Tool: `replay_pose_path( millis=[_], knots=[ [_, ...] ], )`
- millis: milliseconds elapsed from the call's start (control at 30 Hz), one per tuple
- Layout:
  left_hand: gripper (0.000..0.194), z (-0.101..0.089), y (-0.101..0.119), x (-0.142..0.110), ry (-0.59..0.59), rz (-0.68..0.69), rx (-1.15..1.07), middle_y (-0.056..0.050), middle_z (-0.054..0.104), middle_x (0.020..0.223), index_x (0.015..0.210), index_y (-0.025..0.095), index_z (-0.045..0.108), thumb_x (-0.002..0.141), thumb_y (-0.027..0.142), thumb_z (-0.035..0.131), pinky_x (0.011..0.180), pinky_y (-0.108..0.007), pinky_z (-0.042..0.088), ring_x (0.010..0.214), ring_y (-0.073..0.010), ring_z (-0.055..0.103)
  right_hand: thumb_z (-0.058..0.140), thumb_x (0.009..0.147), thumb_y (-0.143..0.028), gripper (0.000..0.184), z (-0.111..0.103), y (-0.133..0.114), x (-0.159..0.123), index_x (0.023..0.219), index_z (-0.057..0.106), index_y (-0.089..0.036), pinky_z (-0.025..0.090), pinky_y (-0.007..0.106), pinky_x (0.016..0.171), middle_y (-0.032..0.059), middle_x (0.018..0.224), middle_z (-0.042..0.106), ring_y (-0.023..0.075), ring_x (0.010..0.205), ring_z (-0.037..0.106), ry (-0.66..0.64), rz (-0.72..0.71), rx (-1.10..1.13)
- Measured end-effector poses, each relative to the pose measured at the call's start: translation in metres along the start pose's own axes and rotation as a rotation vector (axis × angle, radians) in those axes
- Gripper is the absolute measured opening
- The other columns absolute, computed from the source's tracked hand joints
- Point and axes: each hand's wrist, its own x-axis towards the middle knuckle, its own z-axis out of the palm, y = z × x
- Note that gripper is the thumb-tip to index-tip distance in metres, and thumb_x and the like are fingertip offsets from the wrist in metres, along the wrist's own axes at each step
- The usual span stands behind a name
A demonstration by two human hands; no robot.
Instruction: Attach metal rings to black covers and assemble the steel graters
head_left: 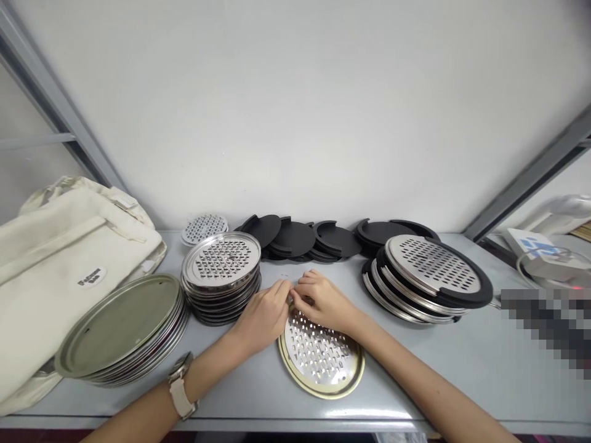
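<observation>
A round metal grater disc [316, 354] lies on a shallow plate with a pale gold rim [323, 394] near the table's front. At the far edge of this pair my left hand [270, 311] and my right hand [325, 301] meet, fingertips touching or nearly so. Both hands have their fingers bent and pressed together over the rim. Whatever lies between the fingertips is hidden by them. My left wrist wears a watch [181, 384] with a pale strap.
Left of my hands rise a stack of grater discs [221, 261] and a pile of olive plates [124, 326], beside a cream bag [92, 246]. Black round holders [293, 239] line the wall. On the right stand grater discs in black holders [436, 264].
</observation>
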Motion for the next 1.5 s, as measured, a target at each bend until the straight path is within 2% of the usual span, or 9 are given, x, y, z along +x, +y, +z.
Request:
replay_pose_path(
  millis=[233,433,600,900,1233,1500],
  knots=[
    [0.011,0.0000,0.0024,-0.0017,0.006,-0.068,-0.029,0.001,0.050,0.077,0.084,0.021,0.037,0.092,0.014,0.035,0.059,-0.029,0.030,0.065,-0.0162,0.052,0.041,0.095,-0.020,0.033,0.0019,-0.0015,-0.0006,0.062,0.041,-0.019,0.037,0.031,0.073,0.0003,0.063,0.048,0.0143,0.066,0.042,0.050,-0.007,0.085],
    [0.009,0.0043,-0.0012,-0.0024,-0.017,-0.086,-0.177,0.000,0.052,0.080,0.085,0.021,0.041,0.093,0.019,0.037,0.062,-0.028,0.036,0.068,-0.0152,0.053,0.044,0.092,-0.015,0.033,-0.0002,-0.0045,-0.0011,0.060,0.045,-0.019,0.040,0.029,0.072,0.0001,0.063,0.050,0.0141,0.067,0.045,-0.005,-0.012,0.242],
    [0.010,0.0074,-0.0035,-0.0020,-0.005,-0.088,-0.168,-0.001,0.050,0.081,0.084,0.021,0.040,0.092,0.016,0.035,0.064,-0.028,0.036,0.069,-0.0152,0.052,0.045,0.092,-0.015,0.033,-0.0008,-0.0031,-0.0016,0.060,0.050,-0.018,0.041,0.029,0.072,0.0007,0.063,0.053,0.0147,0.070,0.048,-0.014,0.016,0.290],
    [0.007,0.0094,-0.0018,-0.0043,-0.001,-0.067,-0.077,-0.001,0.049,0.083,0.083,0.021,0.040,0.083,0.014,0.043,0.063,-0.028,0.036,0.068,-0.0149,0.050,0.044,0.094,-0.016,0.033,0.0001,-0.0021,-0.0013,0.064,0.058,-0.017,0.042,0.028,0.072,0.0026,0.069,0.059,0.0155,0.073,0.051,-0.026,0.019,0.315],
    [0.007,0.0077,0.0001,-0.0029,-0.002,-0.090,-0.079,-0.001,0.052,0.080,0.080,0.020,0.042,0.086,0.016,0.042,0.062,-0.029,0.036,0.066,-0.0153,0.050,0.045,0.093,-0.015,0.029,0.0012,-0.0021,-0.0007,0.067,0.057,-0.018,0.041,0.027,0.069,-0.0005,0.062,0.050,0.0146,0.068,0.049,0.005,0.007,0.287],
    [0.007,0.0059,0.0009,-0.0020,-0.010,-0.116,-0.125,-0.002,0.055,0.081,0.083,0.019,0.045,0.089,0.017,0.042,0.063,-0.029,0.037,0.068,-0.0161,0.053,0.042,0.095,-0.018,0.029,-0.0003,-0.0027,-0.0005,0.068,0.055,-0.018,0.042,0.028,0.071,0.0004,0.063,0.053,0.0153,0.070,0.049,0.010,0.002,0.279]
  ],
)
